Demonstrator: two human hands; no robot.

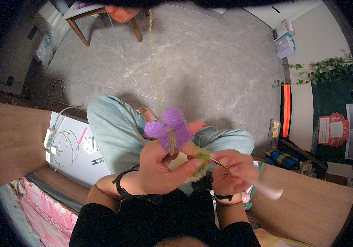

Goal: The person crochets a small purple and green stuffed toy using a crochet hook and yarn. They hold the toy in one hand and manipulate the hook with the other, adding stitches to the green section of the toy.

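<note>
My left hand pinches a small fuzzy olive-green crochet piece between thumb and fingers, above my lap. A purple knitted piece covers some of this hand's fingers, and a strand of olive yarn crosses it. From there the thin yarn seems to run away over the floor. My right hand grips a crochet hook whose metal shaft reaches the green piece. Its pale handle is blurred and sticks out to the right. The hook's tip is hidden in the yarn.
A white board at my left carries a charger with cables, a pink pen, crumpled tissue and small thread snips. Wooden surfaces flank me. Ahead stands a chair with an orange item.
</note>
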